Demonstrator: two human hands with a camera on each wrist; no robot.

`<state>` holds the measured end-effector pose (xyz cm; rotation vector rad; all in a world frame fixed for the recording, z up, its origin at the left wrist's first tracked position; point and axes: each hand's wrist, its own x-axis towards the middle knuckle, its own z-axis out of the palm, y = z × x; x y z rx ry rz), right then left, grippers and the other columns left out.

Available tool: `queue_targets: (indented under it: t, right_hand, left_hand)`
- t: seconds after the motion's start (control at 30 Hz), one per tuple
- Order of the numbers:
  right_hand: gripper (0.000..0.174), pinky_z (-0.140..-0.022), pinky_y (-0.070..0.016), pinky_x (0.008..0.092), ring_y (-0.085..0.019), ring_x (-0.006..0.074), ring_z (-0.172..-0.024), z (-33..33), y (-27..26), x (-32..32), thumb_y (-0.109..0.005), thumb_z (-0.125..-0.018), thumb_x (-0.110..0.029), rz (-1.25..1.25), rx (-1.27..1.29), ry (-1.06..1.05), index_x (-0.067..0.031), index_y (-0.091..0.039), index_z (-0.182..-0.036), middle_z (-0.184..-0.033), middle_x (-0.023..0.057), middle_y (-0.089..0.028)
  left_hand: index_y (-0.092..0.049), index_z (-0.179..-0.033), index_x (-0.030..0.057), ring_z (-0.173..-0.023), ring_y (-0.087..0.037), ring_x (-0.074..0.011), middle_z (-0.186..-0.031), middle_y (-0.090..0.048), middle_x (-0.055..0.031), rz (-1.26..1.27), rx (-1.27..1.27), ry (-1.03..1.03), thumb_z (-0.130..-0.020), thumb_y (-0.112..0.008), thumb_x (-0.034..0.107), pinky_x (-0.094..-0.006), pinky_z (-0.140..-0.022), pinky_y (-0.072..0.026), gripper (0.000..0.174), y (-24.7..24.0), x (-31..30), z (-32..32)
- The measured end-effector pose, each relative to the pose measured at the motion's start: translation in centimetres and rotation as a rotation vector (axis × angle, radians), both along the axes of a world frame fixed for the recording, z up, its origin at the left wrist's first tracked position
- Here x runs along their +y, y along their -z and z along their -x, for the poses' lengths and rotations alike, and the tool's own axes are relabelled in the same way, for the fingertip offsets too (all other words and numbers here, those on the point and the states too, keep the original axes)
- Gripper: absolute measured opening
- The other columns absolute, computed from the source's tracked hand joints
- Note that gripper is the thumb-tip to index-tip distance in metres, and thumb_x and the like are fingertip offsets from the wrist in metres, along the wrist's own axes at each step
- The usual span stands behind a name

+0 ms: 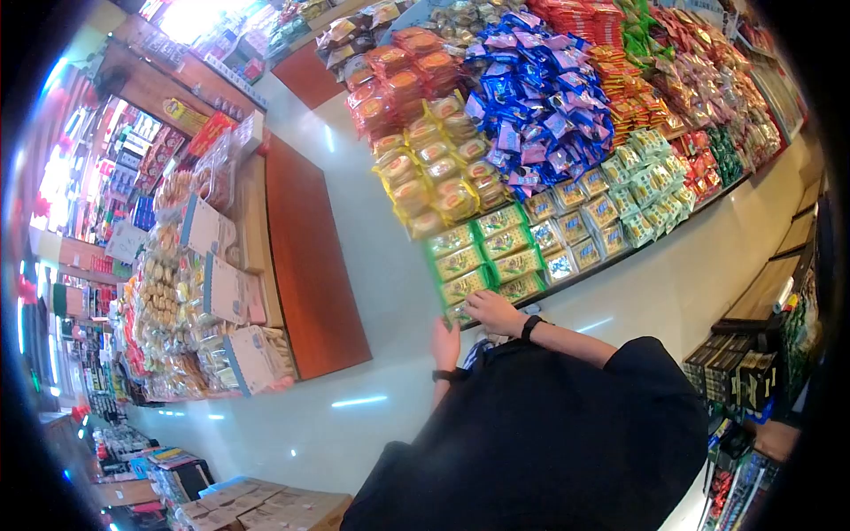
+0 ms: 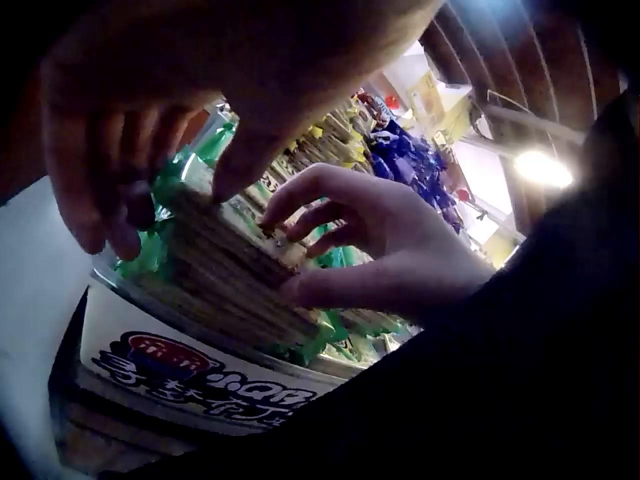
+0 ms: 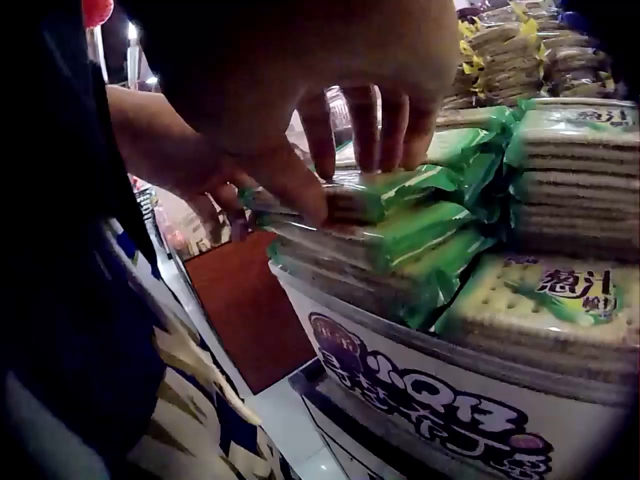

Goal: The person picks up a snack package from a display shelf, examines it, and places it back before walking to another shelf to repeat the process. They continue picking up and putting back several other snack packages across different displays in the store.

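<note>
At the front left corner of the snack display, both hands are on the top of a stack of cracker packets [image 3: 340, 255] in clear and green wrapping. The right hand [image 3: 350, 60] spans the top cracker packet [image 3: 345, 195], thumb along the near side and fingertips over the far side. Around the packet's outer end, by the green wrapper, curl the fingers of the left hand [image 2: 110, 120], its thumb over the top. In the head view the left hand [image 1: 447, 343] sits just left of the right hand [image 1: 494, 311]. Palms hide part of the packet.
More green-wrapped cracker packets [image 3: 550, 290] stand in rows alongside, behind a white printed front panel [image 3: 400, 370]. Yellow-wrapped packs [image 1: 434, 168] and a heap of blue packets [image 1: 540, 106] lie farther back. Across the pale aisle floor [image 1: 381, 292] is another snack counter [image 1: 310, 265].
</note>
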<state>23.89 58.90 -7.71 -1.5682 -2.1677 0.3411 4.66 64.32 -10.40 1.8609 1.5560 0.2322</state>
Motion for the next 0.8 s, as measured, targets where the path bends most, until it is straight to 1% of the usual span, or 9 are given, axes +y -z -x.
queue_targets:
  t: [0.03, 0.13, 0.23, 0.3, 0.4, 0.5, 0.6, 0.7, 0.8]
  right_hand:
    - [0.038, -0.096, -0.0454, 0.0423, -0.054, 0.0318, -0.114, 0.1, -0.1, 0.1, -0.065, -0.074, -0.005, 0.011, 0.009, 0.016, -0.0043, -0.061, -0.113, -0.12, 0.0135, -0.056]
    - [0.042, -0.093, -0.0439, 0.0437, -0.054, 0.0327, -0.109, 0.8, 0.0, -0.2, -0.062, -0.073, -0.001, -0.013, 0.037, 0.121, -0.0075, -0.061, -0.115, -0.111, 0.0127, -0.058]
    - [0.041, -0.093, -0.0436, 0.0441, -0.054, 0.0336, -0.111, 1.5, 0.0, -0.6, -0.065, -0.071, -0.003, -0.009, 0.023, 0.196, -0.0052, -0.061, -0.112, -0.115, 0.0141, -0.057]
    - [0.041, -0.095, -0.0433, 0.0448, -0.053, 0.0343, -0.114, 2.2, 0.1, -0.7, -0.064, -0.073, -0.003, 0.021, -0.013, 0.241, -0.005, -0.061, -0.114, -0.121, 0.0154, -0.056]
    - [0.042, -0.095, -0.0431, 0.0454, -0.052, 0.0352, -0.117, 3.3, 0.2, -1.2, -0.063, -0.073, -0.003, 0.016, -0.026, 0.295, -0.0052, -0.061, -0.115, -0.124, 0.0169, -0.055]
    - [0.043, -0.094, -0.043, 0.0456, -0.052, 0.0355, -0.116, 3.4, 0.2, -0.9, -0.062, -0.072, -0.002, 0.001, -0.027, 0.305, -0.0058, -0.062, -0.114, -0.121, 0.0175, -0.055]
    - [0.041, -0.093, -0.0429, 0.0456, -0.052, 0.0353, -0.113, 3.1, -0.3, -0.4, -0.062, -0.071, -0.002, 0.03, 0.006, 0.266, -0.006, -0.063, -0.112, -0.117, 0.0167, -0.056]
    - [0.038, -0.092, -0.0429, 0.0453, -0.052, 0.0346, -0.108, 2.8, -1.2, 0.4, -0.062, -0.07, -0.002, 0.039, 0.009, 0.234, -0.006, -0.064, -0.108, -0.111, 0.0153, -0.056]
    - [0.036, -0.092, -0.0429, 0.0452, -0.052, 0.0348, -0.107, 2.2, -0.8, 1.2, -0.063, -0.07, -0.003, 0.054, 0.0, 0.178, -0.0057, -0.064, -0.106, -0.111, 0.0154, -0.056]
  left_hand:
    - [-0.056, -0.119, 0.0026, -0.104, -0.062, -0.0424, -0.111, -0.066, -0.0226, 0.006, -0.005, -0.002, -0.092, -0.066, 0.034, -0.0501, -0.086, -0.0493, 0.043, 0.2, 0.2, 0.1]
    - [-0.056, -0.122, 0.0026, -0.107, -0.061, -0.042, -0.115, -0.065, -0.0231, 0.013, -0.045, -0.005, -0.092, -0.065, 0.034, -0.0494, -0.088, -0.049, 0.044, 0.9, 0.6, 0.2]
    - [-0.055, -0.125, 0.0021, -0.109, -0.061, -0.0409, -0.117, -0.064, -0.023, 0.024, -0.155, 0.0, -0.093, -0.065, 0.032, -0.0478, -0.091, -0.0487, 0.045, 0.9, 1.0, 0.3]
    - [-0.054, -0.128, 0.0015, -0.11, -0.061, -0.0396, -0.118, -0.064, -0.0227, 0.078, -0.259, -0.003, -0.093, -0.066, 0.029, -0.0467, -0.092, -0.0484, 0.046, 0.8, 1.1, 0.6]
    - [-0.054, -0.128, 0.0004, -0.11, -0.062, -0.0358, -0.118, -0.064, -0.0214, 0.171, -0.429, -0.022, -0.093, -0.067, 0.024, -0.0443, -0.093, -0.0486, 0.044, 4.5, 1.6, 1.8]
    - [-0.055, -0.126, -0.0006, -0.103, -0.065, -0.0298, -0.114, -0.066, -0.0187, 0.222, -0.458, -0.048, -0.092, -0.067, 0.02, -0.0407, -0.089, -0.0511, 0.041, 5.4, 1.4, 2.7]
    - [-0.055, -0.124, -0.0002, -0.092, -0.068, -0.0247, -0.109, -0.067, -0.0164, 0.219, -0.411, -0.035, -0.092, -0.065, 0.017, -0.0375, -0.082, -0.0531, 0.038, -0.3, 0.5, 2.8]
    - [-0.056, -0.122, 0.0004, -0.085, -0.068, -0.0214, -0.106, -0.068, -0.0145, 0.171, -0.421, -0.088, -0.092, -0.063, 0.015, -0.0364, -0.077, -0.054, 0.034, 0.8, -0.5, 3.1]
    - [-0.058, -0.121, 0.0007, -0.085, -0.068, -0.0212, -0.106, -0.068, -0.0146, 0.178, -0.378, -0.189, -0.093, -0.062, 0.015, -0.0359, -0.077, -0.0542, 0.032, 0.4, -2.8, 3.5]
